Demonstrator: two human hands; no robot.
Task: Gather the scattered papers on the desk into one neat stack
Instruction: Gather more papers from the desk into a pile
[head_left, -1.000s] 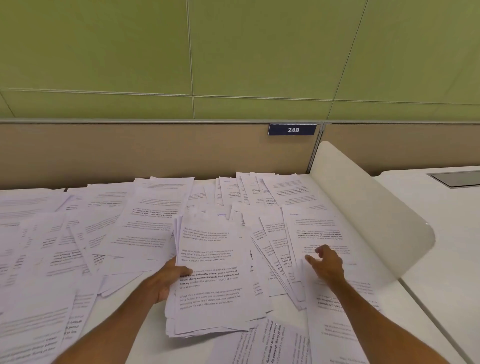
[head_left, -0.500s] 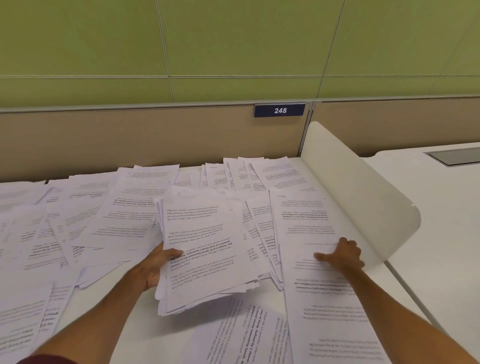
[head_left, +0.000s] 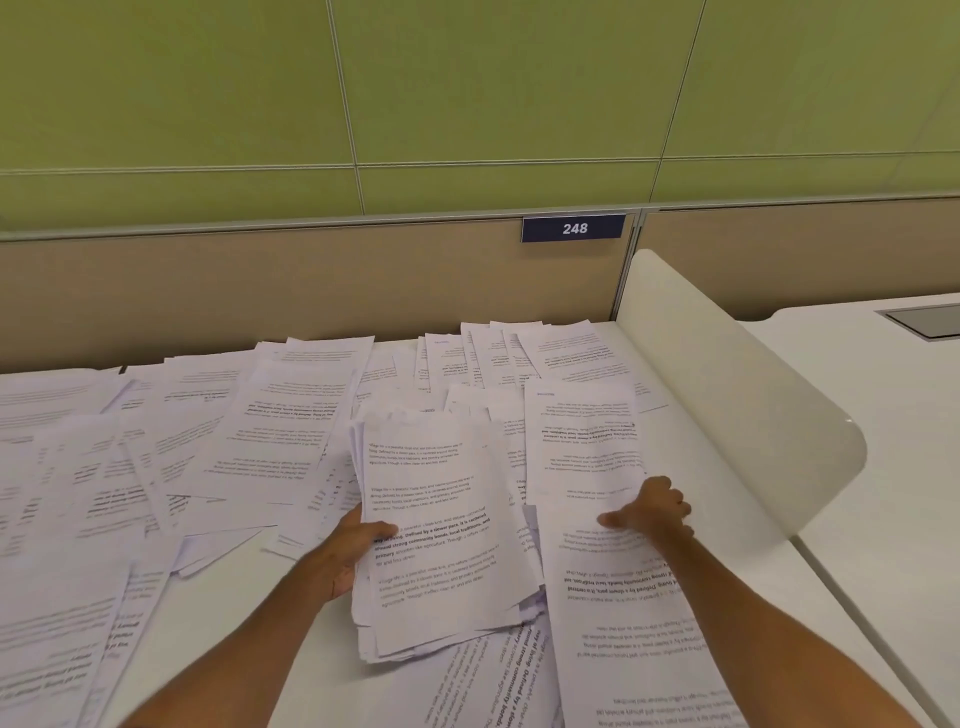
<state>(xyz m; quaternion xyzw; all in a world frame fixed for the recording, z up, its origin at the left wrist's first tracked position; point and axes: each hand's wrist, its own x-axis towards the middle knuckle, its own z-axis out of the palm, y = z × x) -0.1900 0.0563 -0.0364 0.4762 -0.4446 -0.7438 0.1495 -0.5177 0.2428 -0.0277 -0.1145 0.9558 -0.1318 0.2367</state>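
Left hand (head_left: 345, 553) grips paper stack (head_left: 441, 530); right hand (head_left: 657, 512) pinches loose sheet (head_left: 582, 447).

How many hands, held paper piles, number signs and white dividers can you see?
Hands: 2 (left hand, right hand)
Held paper pile: 1
Number sign: 1
White divider: 1
Total: 5

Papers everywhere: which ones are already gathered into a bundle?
The thick bundle gripped by the left hand: many sheets stacked together, while the others lie spread singly.
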